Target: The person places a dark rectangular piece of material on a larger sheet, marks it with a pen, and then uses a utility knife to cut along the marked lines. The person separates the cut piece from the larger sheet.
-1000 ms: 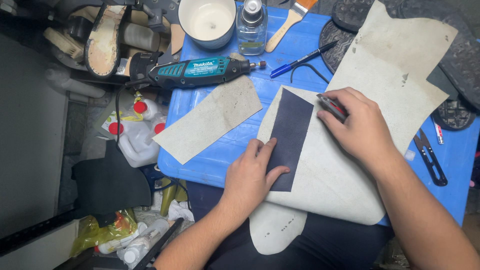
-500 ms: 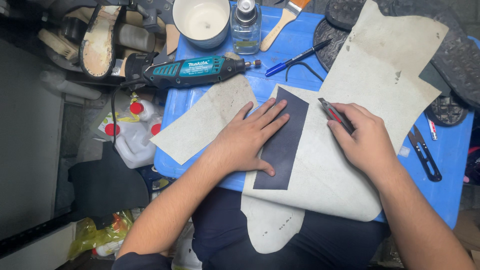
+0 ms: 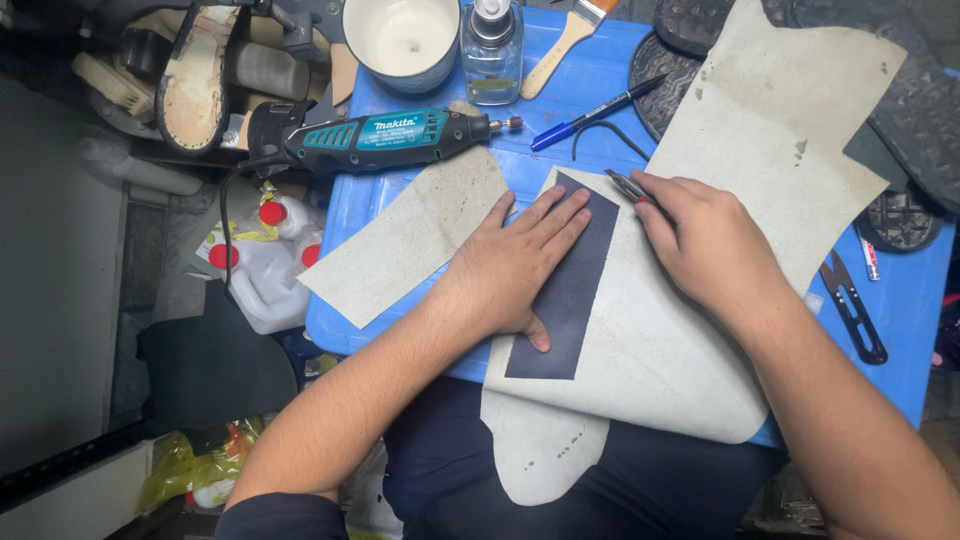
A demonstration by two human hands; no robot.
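Observation:
My left hand (image 3: 515,262) lies flat, fingers spread, pressing a dark navy strip (image 3: 570,300) onto a large pale grey leather sheet (image 3: 660,340) on the blue table (image 3: 600,80). My right hand (image 3: 705,240) grips a thin metal-tipped pen-like tool (image 3: 628,186), its tip touching the sheet beside the strip's upper right corner. The sheet hangs over the table's front edge onto my lap.
A separate grey strip (image 3: 410,235) lies left of my left hand. Behind it sit a teal rotary tool (image 3: 385,135), white bowl (image 3: 402,40), clear bottle (image 3: 492,50), brush (image 3: 565,40) and blue pen (image 3: 590,112). Black thread snips (image 3: 852,305) lie right; shoe soles (image 3: 915,100) at far right.
My left hand slid up the navy strip toward its top end and flattened. My right hand moved the tool up to the strip's upper right corner.

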